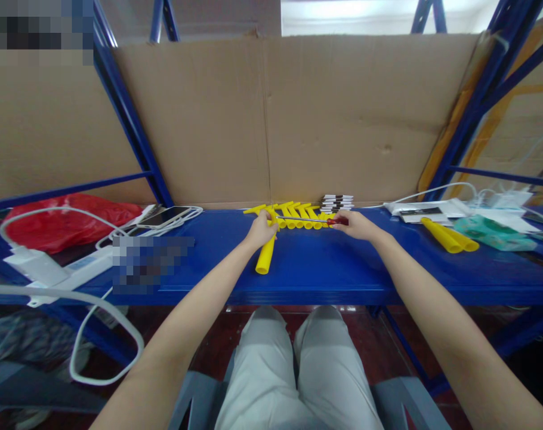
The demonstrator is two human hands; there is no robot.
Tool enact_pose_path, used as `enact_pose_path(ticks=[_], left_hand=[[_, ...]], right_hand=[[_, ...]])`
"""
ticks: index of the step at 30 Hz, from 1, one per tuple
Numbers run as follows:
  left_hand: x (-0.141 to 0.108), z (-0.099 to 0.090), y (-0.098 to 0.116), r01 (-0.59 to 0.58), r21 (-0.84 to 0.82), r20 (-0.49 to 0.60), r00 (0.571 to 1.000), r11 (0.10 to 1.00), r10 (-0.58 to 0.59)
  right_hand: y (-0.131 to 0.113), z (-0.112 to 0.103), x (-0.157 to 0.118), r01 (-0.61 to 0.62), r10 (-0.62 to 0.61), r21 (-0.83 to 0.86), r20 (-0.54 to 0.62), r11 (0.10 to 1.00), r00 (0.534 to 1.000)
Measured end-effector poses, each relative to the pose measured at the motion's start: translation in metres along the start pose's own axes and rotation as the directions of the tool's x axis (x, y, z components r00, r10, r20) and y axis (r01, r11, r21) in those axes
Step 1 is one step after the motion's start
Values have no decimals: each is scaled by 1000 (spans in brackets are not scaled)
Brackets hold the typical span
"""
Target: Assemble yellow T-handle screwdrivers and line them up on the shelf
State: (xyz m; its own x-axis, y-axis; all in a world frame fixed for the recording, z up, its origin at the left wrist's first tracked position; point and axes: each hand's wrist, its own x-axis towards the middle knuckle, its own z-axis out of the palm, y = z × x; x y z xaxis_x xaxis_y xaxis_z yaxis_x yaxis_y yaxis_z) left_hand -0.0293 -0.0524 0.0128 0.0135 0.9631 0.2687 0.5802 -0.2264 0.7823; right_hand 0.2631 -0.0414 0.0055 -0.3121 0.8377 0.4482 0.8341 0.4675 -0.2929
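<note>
My left hand (259, 230) is closed around the upper part of a yellow plastic handle (265, 257), whose hollow round end points down toward me. In my right hand (357, 225) is a screwdriver (337, 221) with a red and dark grip, the fingers wrapped round it. Its thin metal shaft lies level and points left, the tip reaching the top of the handle by my left fingers. Whether the tip is inside the handle I cannot tell. Behind the shaft lies a row of several similar yellow handles (304, 223), their hollow ends facing me.
Small black-and-white boxes (337, 203) are stacked against the cardboard panel (343, 119). On the right of the blue table (325, 269) lie two yellow tubes (446, 237) and a green plastic bag (495, 233). A red bag (70, 221), a phone (166, 217) and white cables are at left.
</note>
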Motion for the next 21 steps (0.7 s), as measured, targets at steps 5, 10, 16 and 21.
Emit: enact_pose_path(ticks=[5, 10, 16, 21], left_hand=[[1, 0, -2, 4, 25, 3, 1000, 1000, -4], [-1, -1, 1, 13, 17, -4, 1000, 1000, -13], [-2, -2, 3, 9, 32, -11, 1000, 999, -8], [-1, -1, 0, -11, 35, -5, 1000, 999, 12]], right_hand=[[2, 2, 0, -11, 11, -14, 4, 1000, 1000], [1, 1, 0, -11, 11, 0, 4, 1000, 1000], [-1, 0, -1, 0, 0, 8, 5, 1000, 1000], [-2, -1, -1, -5, 5, -11, 15, 1000, 1000]])
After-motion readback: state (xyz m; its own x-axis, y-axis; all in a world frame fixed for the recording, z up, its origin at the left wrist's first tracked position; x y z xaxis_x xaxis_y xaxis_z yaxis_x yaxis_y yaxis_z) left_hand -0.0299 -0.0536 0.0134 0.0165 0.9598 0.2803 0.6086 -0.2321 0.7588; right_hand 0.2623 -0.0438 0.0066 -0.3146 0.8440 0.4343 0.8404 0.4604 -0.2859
